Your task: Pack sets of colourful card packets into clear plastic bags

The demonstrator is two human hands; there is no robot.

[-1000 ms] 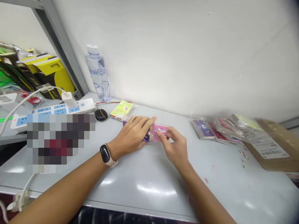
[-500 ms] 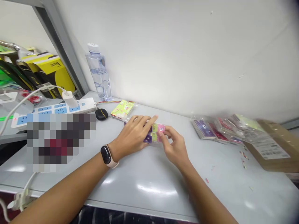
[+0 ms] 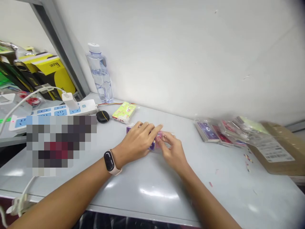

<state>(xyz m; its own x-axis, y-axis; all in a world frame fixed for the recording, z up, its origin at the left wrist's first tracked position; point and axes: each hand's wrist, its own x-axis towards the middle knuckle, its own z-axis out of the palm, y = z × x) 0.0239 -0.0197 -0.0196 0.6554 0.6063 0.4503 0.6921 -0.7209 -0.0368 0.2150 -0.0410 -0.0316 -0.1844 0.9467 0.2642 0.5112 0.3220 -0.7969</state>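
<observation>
A pack of small printed cards [image 3: 152,146], purple with pink at its right end, lies on the table in the middle. My left hand [image 3: 138,140], with a watch at its wrist, is laid over the pack and holds it down, hiding most of it. A purple corner shows past the back of this hand. My right hand [image 3: 172,149] pinches the clear plastic wrapper [image 3: 163,137] at the pack's right end between thumb and fingers. The hands almost touch. Behind them lies a green wrapped card pack [image 3: 124,112].
Several wrapped card packs [image 3: 207,131] lie at the right, against a cardboard box [image 3: 277,156]. A water bottle [image 3: 100,76] stands by the wall. A power strip [image 3: 88,106], a round black case [image 3: 103,116] and a blurred-out patch are at the left. Paper scraps [image 3: 211,184] dot the table.
My right hand has moved slightly left, closer to my left hand. The pack's green part is now hidden and less of its pink end shows.
</observation>
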